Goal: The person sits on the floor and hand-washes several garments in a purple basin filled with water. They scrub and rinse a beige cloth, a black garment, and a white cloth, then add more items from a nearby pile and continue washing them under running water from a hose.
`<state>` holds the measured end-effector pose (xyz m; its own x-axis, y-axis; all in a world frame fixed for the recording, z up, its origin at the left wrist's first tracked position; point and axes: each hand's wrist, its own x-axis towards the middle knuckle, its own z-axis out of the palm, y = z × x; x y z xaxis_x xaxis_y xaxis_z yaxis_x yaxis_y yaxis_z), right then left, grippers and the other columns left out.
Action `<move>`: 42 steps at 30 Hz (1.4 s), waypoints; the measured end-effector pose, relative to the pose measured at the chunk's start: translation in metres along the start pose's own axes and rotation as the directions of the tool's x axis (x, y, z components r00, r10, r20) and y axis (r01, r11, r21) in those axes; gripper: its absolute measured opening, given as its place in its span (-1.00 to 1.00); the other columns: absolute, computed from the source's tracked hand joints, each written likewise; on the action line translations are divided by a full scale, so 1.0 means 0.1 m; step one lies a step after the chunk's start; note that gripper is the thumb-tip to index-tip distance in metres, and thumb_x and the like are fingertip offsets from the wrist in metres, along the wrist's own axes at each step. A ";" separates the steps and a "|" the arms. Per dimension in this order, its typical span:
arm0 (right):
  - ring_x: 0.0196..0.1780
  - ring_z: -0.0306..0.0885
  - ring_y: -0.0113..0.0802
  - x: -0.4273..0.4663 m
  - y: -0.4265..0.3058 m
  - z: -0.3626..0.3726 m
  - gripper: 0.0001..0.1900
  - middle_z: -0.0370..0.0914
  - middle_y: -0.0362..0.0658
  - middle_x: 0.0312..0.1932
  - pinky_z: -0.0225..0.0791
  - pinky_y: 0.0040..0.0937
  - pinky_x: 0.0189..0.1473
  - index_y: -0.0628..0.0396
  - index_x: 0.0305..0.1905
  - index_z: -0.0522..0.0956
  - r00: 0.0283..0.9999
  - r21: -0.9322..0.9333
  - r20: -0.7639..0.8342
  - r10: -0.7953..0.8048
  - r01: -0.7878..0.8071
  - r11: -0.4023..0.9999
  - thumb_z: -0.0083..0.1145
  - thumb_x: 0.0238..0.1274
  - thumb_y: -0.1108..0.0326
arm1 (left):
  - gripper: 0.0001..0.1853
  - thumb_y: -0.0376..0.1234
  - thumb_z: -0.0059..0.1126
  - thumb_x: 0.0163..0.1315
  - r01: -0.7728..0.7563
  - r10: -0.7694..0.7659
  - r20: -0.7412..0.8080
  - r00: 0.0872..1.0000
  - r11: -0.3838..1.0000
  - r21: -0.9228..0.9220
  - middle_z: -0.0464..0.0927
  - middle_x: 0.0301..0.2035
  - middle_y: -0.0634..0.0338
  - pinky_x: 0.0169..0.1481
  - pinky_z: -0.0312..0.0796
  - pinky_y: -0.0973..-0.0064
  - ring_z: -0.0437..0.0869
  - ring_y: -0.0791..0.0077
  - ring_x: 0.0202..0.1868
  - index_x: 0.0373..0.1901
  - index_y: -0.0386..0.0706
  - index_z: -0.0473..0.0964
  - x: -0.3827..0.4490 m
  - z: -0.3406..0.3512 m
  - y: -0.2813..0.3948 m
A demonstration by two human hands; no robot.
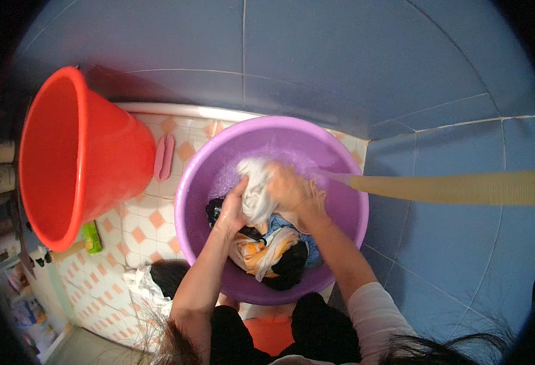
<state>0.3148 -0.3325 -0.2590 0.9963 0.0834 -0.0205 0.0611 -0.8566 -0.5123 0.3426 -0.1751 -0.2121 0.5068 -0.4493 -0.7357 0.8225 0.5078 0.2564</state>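
Note:
Over the purple plastic basin (pixel 182 200), both hands grip a bunched white cloth (pixel 254 194). My left hand (pixel 234 207) clasps its left side, thumb up. My right hand (pixel 290 187), blurred, presses on the cloth from the right. Below them in the basin lies a heap of clothes: a white and orange garment (pixel 254 253), black cloth (pixel 292 269) and blue cloth (pixel 280 223). Some beige cloth shows beside my right wrist. Water looks rippled at the basin's upper left. A yellowish ribbed hose (pixel 445 188) reaches over the basin's right rim.
A large red plastic tub (pixel 117 155) is tilted at the left, near pink slippers (pixel 163 157) and a green package (pixel 92 237). White cloth (pixel 146 287) and black cloth (pixel 169 276) lie on the tiled floor at lower left. Blue tiled walls (pixel 304 50) stand behind and right.

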 end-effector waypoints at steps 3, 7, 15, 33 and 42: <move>-0.22 0.45 0.01 0.03 0.14 -0.12 -0.67 0.37 0.15 -0.19 0.34 -0.11 -0.18 0.10 -0.03 0.37 0.921 -0.145 -0.111 0.375 -0.388 0.910 -0.05 0.08 0.30 | -0.48 -0.10 -0.14 0.30 -0.156 0.131 0.204 0.970 0.982 0.110 0.34 0.09 0.11 0.25 0.17 0.30 0.36 0.30 0.14 0.19 -0.21 0.19 0.02 -0.16 0.11; -0.20 0.43 0.09 -0.44 0.28 -0.12 -0.66 0.37 0.20 -0.16 0.32 -0.08 -0.17 0.14 0.00 0.34 0.943 -0.300 0.227 0.243 -0.170 0.939 -0.08 0.11 0.29 | -0.48 -0.17 -0.10 0.29 -0.158 0.231 -0.174 0.957 0.922 0.353 0.37 0.02 0.09 0.16 0.27 0.33 0.41 0.27 0.05 0.23 -0.16 0.13 0.06 -0.35 0.13; -0.19 0.46 -0.16 -0.44 -0.17 0.00 -0.73 0.46 0.06 -0.26 0.32 -0.22 -0.16 0.26 -0.09 0.42 0.932 0.448 -0.104 0.348 -0.269 0.853 0.00 0.13 0.36 | -0.47 -0.09 -0.07 0.25 -0.060 0.059 -0.023 0.998 0.998 -0.038 0.36 0.03 0.11 0.07 0.32 0.26 0.44 0.30 -0.03 0.22 -0.06 0.18 0.08 -0.47 0.07; -0.02 0.36 0.14 -0.47 0.45 0.27 -0.63 0.41 0.19 -0.13 0.16 -0.01 0.06 0.21 -0.10 0.37 0.808 0.016 -0.034 0.589 -0.588 0.808 -0.04 0.12 0.14 | -0.59 -0.33 0.13 0.08 -0.126 0.627 -0.212 0.749 0.449 0.884 0.53 -0.30 0.03 -0.24 0.41 0.43 0.57 0.37 -0.28 -0.03 -0.29 0.39 0.08 -0.34 0.18; 0.13 0.26 -0.08 -0.29 0.26 -0.23 -0.69 0.29 -0.10 0.14 0.12 0.04 0.09 0.07 -0.07 0.48 0.992 -0.050 0.042 -0.120 0.122 0.991 -0.05 0.04 0.30 | -0.58 -0.43 0.12 -0.04 -0.423 0.446 0.549 0.707 -0.355 0.834 0.35 -0.03 -0.05 0.11 0.30 0.23 0.37 0.03 0.01 -0.05 -0.22 0.39 0.19 -0.20 -0.30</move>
<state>0.2888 -0.3691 -0.2520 0.9784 0.2066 0.0048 0.1848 -0.8644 -0.4676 0.3225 -0.1847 -0.2464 0.8669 -0.4946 -0.0620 -0.2910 -0.6032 0.7426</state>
